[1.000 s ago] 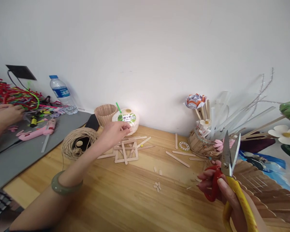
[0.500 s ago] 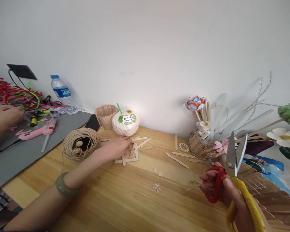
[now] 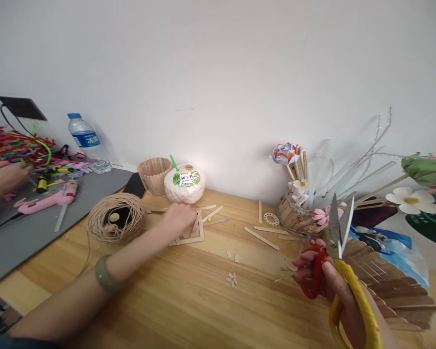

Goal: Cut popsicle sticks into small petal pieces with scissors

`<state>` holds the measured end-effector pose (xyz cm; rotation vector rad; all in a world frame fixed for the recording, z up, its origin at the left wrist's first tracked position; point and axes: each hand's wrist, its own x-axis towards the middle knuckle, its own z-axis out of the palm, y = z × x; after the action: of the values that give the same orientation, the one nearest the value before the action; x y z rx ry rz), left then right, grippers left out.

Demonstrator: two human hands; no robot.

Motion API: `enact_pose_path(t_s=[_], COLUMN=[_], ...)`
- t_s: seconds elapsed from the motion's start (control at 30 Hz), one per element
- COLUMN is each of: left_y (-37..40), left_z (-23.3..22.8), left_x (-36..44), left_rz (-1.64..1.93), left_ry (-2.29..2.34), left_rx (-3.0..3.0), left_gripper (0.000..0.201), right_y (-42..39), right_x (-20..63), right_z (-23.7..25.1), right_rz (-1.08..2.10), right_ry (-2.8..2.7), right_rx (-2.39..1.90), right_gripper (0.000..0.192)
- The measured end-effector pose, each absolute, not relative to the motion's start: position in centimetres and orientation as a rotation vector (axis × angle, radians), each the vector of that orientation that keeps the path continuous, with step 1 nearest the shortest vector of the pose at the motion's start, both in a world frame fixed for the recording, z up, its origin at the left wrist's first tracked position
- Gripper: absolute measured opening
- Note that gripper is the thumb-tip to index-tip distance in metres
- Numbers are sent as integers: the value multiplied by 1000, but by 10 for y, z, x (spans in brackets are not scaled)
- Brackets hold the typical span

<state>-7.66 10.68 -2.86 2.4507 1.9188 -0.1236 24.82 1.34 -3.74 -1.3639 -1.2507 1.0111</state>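
My right hand grips scissors with one red and one yellow handle, their blades pointing up and parted. Over at the pile of craft sticks, my left hand is curled with its knuckles up. Its fingertips are hidden, so what it pinches does not show. Some of the sticks there form a square frame, and a small yellow dot lies on them. Between my hands, short cut stick pieces lie in a flower shape, with two more loose pieces behind.
A twine ball, a wooden stick cup and a wrapped coconut stand left. A basket of craft flowers is at right. Another person's hand is far left, near a pink glue gun and a water bottle.
The whole view has shifted slightly, so most things sit further left. My left hand has curled more over the craft sticks. My right hand still holds the scissors with blades apart.
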Motion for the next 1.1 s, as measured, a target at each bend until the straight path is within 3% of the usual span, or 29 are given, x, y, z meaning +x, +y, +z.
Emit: enact_pose_path(t_s=[0.37,0.67,0.77,0.9,1.1], left_y=[114,107,107,101,93], left_z=[-37,-37,-35,-24,-6], left_x=[-70,-65,-62,-57,-24], left_rz=[-514,-633,-619,-517,-173], left_ry=[1924,1941,1949,1926,1555], left_rx=[2623,2652,2661,2708,2869], left_gripper=[32,30,29,11,22], right_y=[12,8,7,6,-1], right_x=[243,251,254,255,252], right_z=[-32,-29,-27,-18,3], right_rz=[1093,1107,1091,1085,904], right_ry=[-1108,-1205,-1164,-1014,-1020], right_rx=[-1345,-1279,-1246,-1153,-924], right_gripper=[43,34,31,33,28])
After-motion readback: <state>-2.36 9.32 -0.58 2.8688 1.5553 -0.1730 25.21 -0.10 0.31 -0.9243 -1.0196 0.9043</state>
